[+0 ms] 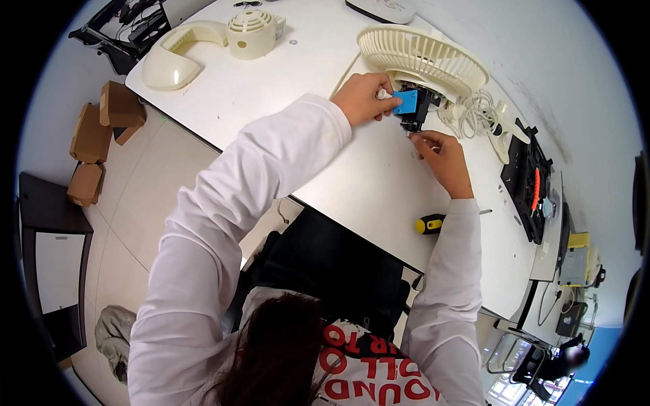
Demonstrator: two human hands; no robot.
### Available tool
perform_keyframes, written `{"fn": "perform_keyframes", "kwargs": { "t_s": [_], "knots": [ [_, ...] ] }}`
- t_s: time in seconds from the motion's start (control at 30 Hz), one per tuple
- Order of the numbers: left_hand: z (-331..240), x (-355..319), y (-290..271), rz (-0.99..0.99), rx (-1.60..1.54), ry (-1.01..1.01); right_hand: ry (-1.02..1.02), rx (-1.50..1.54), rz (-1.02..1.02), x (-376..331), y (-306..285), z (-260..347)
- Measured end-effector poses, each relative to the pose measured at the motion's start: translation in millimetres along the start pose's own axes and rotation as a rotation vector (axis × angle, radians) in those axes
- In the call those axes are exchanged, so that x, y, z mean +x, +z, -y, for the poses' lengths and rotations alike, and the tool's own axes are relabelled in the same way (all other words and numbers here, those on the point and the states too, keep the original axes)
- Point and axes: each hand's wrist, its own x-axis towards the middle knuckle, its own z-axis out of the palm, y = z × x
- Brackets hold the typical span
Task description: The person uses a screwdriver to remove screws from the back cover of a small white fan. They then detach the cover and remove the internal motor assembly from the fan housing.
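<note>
My left hand (364,97) grips a blue and black motor unit (412,107) attached under a cream fan grille (421,55) lying on the white table (325,155). A small white piece shows between its fingers. My right hand (443,159) sits just below the motor unit, fingertips pinched at its lower end; what it pinches is too small to tell. A coiled white cord (477,111) lies to the right of the fan.
A yellow and black screwdriver (431,223) lies by my right forearm. A cream fan base (181,53) and motor cover (254,30) sit at the table's far left. A black tray (528,179) stands at right. Cardboard boxes (101,139) are on the floor.
</note>
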Motion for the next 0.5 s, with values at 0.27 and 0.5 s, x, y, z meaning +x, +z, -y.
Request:
{"fn": "perform_keyframes", "kwargs": {
  "t_s": [0.27, 0.5],
  "knots": [
    [0, -2, 1, -0.054, 0.016, 0.085, 0.186, 0.227, 0.1, -6, -4, 17],
    [-2, -3, 4, -0.107, 0.166, 0.106, 0.068, -0.243, -0.104, -1, 12, 27]
  ]
}}
